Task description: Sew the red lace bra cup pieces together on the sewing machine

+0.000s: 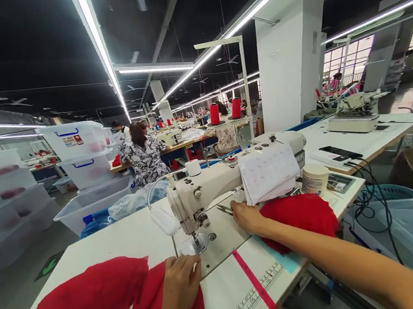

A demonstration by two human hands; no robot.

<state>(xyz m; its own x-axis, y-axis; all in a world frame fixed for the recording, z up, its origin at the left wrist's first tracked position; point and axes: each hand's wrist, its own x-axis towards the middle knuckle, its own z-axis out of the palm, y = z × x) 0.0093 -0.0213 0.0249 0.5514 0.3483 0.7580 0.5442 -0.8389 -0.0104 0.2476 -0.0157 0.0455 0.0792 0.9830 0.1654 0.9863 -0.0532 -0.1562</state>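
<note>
My left hand (180, 284) is closed on the edge of a red fabric piece (149, 296), just in front of the sewing machine's needle and presser foot (195, 242). That fabric spreads left over the white table. Under the arm of the sewing machine (210, 184), my right hand (247, 217) grips a pair of thread snips (224, 210), whose blades point left. Most of the snips' handle is hidden by the fingers. Beside my right forearm lies a second heap of red fabric (300, 215), partly on a light blue sheet (287, 260).
Pink tape (253, 280) and a printed ruler (271, 272) run along the table front. A white tub (314, 179) and a phone (340, 152) sit at the right. Clear plastic bins (91, 202) stand on the left; co-workers (144, 157) sit beyond the machine.
</note>
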